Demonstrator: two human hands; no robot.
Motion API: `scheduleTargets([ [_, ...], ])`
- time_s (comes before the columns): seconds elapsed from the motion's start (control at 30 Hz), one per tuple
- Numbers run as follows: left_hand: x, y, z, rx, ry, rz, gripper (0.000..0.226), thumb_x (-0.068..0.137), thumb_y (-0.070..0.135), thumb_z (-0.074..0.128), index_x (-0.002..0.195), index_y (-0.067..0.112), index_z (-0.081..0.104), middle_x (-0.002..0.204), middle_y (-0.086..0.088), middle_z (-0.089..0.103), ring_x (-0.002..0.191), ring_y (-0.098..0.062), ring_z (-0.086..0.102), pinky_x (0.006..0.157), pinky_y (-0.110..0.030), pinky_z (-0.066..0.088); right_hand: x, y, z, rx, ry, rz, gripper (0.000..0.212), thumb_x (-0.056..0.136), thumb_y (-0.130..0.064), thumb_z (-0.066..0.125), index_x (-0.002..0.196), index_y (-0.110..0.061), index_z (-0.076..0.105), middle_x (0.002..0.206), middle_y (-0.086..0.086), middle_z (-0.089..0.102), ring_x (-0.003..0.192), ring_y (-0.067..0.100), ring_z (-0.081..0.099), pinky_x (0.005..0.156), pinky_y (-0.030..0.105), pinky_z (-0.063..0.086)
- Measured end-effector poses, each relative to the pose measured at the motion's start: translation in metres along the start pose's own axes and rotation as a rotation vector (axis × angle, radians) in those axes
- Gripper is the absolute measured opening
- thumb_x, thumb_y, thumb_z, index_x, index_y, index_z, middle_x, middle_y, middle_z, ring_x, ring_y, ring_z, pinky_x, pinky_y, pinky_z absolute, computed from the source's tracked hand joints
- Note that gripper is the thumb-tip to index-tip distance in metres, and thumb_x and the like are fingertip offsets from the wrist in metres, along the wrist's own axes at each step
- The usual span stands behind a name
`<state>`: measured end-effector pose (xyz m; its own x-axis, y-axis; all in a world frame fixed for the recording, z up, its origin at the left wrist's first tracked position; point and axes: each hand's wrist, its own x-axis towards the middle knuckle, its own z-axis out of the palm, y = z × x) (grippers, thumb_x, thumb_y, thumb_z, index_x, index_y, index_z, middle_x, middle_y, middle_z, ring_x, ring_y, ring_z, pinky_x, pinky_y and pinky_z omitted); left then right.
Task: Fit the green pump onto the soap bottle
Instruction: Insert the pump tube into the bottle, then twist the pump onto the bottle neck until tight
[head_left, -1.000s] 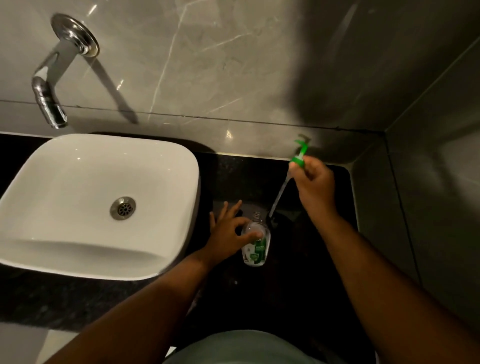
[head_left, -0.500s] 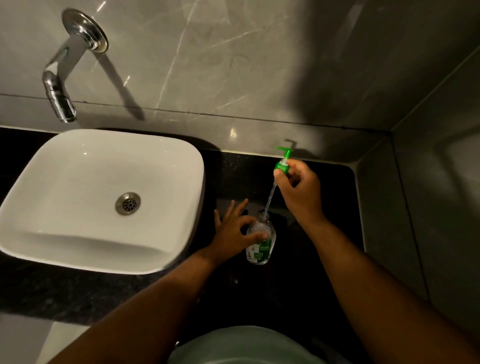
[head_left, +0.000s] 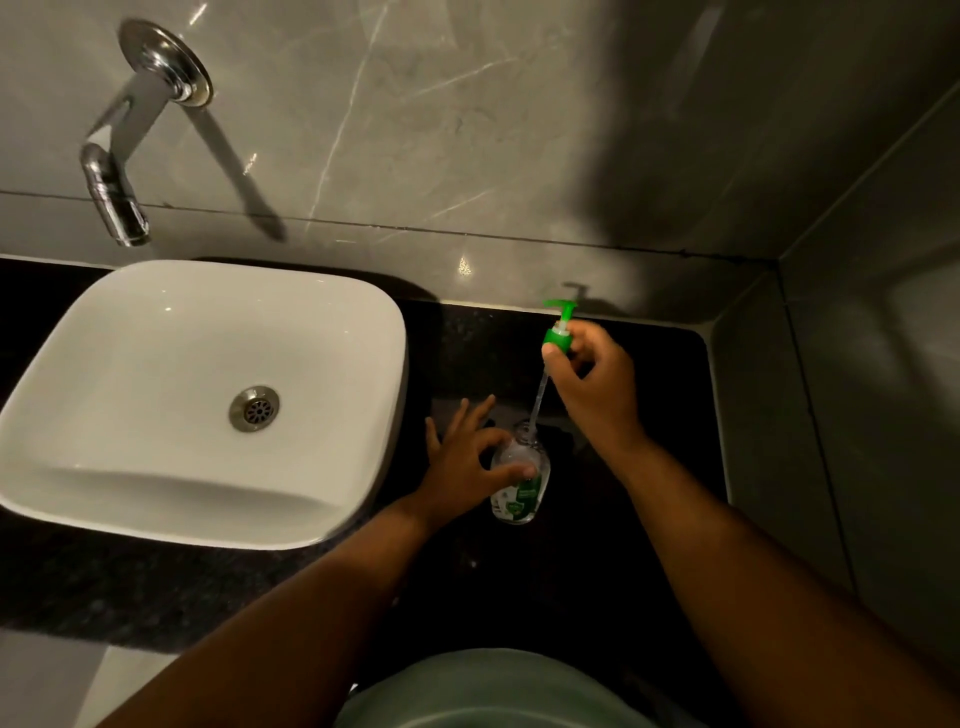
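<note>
Head view. On the dark counter (head_left: 597, 571), right of the basin (head_left: 156, 415), the left hand (head_left: 460, 467) pinches the soap bottle (head_left: 519, 486), remaining fingers spread. The right hand (head_left: 592, 384) pinches the green pump (head_left: 558, 330) by its collar, with the dip tube (head_left: 537, 397) tip at the bottle's mouth. Risks: the tilted tube may snag the rim, and the lightly held bottle may tip.

Glossy white basin (head_left: 156, 364); polished chrome tap (head_left: 111, 197); clear plastic bottle (head_left: 519, 483) (probably); speckled black counter (head_left: 156, 587).

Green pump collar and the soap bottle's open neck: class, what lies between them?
In the head view, only the pump's clear dip tube spans from the green pump, held in the right hand, to the soap bottle, steadied by the left hand.
</note>
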<state>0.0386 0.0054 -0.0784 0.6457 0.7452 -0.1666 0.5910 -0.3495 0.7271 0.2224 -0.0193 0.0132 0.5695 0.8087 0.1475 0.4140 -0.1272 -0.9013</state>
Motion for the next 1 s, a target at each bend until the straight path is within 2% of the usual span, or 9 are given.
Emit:
scheduleTargets([
  [0.1,0.002,0.000,-0.002,0.007,0.008,-0.005,0.051,0.064,0.084,0.057,0.101,0.049,0.058,0.159,0.019,0.014,0.138,0.006,-0.012,0.096,-0.033,-0.038,-0.017,0.015,0.002,-0.036,-0.180,0.055,0.029,0.084,-0.026,0.069,0.111,-0.018,0.064,0.095,-0.004,0.067,0.086,0.009,0.065,0.074,0.023,0.053],
  [0.23,0.002,0.003,-0.003,0.020,0.016,-0.027,0.065,0.064,0.082,0.055,0.110,0.037,0.064,0.160,0.016,0.014,0.144,-0.003,-0.006,0.103,-0.044,-0.031,-0.042,0.032,0.005,-0.196,-0.442,0.125,0.036,0.076,-0.035,0.073,0.110,-0.032,0.063,0.097,-0.018,0.062,0.096,0.008,0.062,0.078,0.024,0.048],
  [0.37,0.000,0.006,-0.002,0.022,0.017,-0.037,0.071,0.064,0.083,0.051,0.115,0.035,0.064,0.160,0.014,0.015,0.145,-0.006,-0.003,0.106,-0.051,-0.026,-0.043,0.034,0.003,-0.170,-0.443,0.176,0.039,0.073,-0.039,0.075,0.109,-0.034,0.062,0.094,-0.023,0.059,0.090,-0.002,0.059,0.069,0.012,0.042],
  [0.47,-0.001,0.007,-0.003,0.016,0.014,-0.043,0.068,0.067,0.081,0.054,0.116,0.036,0.063,0.159,0.013,0.016,0.146,-0.008,-0.003,0.105,-0.052,-0.026,-0.043,0.029,0.003,-0.035,-0.466,0.235,0.054,0.076,-0.033,0.075,0.126,-0.030,0.054,0.102,-0.028,0.055,0.094,-0.013,0.053,0.065,0.001,0.043],
  [0.57,-0.002,0.006,-0.003,0.019,0.010,-0.047,0.060,0.070,0.077,0.058,0.113,0.037,0.063,0.159,0.014,0.017,0.146,-0.008,-0.002,0.105,-0.051,-0.026,-0.042,0.029,0.004,0.178,-0.430,0.338,0.059,0.083,-0.017,0.070,0.137,-0.023,0.047,0.117,-0.007,0.063,0.106,0.002,0.061,0.072,0.010,0.052],
  [0.63,-0.003,0.006,-0.003,0.023,0.018,-0.042,0.061,0.070,0.078,0.058,0.114,0.037,0.063,0.159,0.014,0.017,0.145,-0.008,-0.002,0.105,-0.050,-0.026,-0.043,0.028,0.005,0.179,-0.394,0.366,0.056,0.081,-0.015,0.073,0.131,-0.023,0.051,0.113,0.001,0.068,0.101,0.009,0.066,0.068,0.015,0.055],
  [0.77,-0.007,0.009,-0.003,0.008,0.036,-0.038,0.062,0.069,0.077,0.059,0.116,0.037,0.063,0.159,0.013,0.019,0.146,-0.008,0.000,0.105,-0.051,-0.026,-0.048,0.029,0.005,0.026,-0.320,0.338,0.068,0.066,-0.027,0.086,0.125,-0.026,0.050,0.093,-0.003,0.060,0.080,0.003,0.059,0.060,0.011,0.047],
  [0.9,-0.008,0.010,-0.004,0.005,0.039,-0.052,0.055,0.070,0.074,0.062,0.111,0.037,0.063,0.158,0.012,0.021,0.146,-0.010,0.001,0.106,-0.053,-0.024,-0.051,0.032,0.005,0.300,-0.382,0.447,0.076,0.079,-0.016,0.077,0.142,-0.025,0.037,0.112,-0.010,0.061,0.094,0.000,0.064,0.066,0.011,0.053],
  [1.0,-0.008,0.009,-0.002,0.015,0.047,-0.028,0.058,0.066,0.080,0.057,0.109,0.041,0.062,0.158,0.013,0.020,0.145,-0.007,0.001,0.105,-0.050,-0.026,-0.054,0.033,0.006,0.256,-0.374,0.425,0.060,0.075,-0.018,0.080,0.125,-0.035,0.051,0.101,-0.011,0.068,0.092,0.001,0.067,0.064,0.011,0.053],
])
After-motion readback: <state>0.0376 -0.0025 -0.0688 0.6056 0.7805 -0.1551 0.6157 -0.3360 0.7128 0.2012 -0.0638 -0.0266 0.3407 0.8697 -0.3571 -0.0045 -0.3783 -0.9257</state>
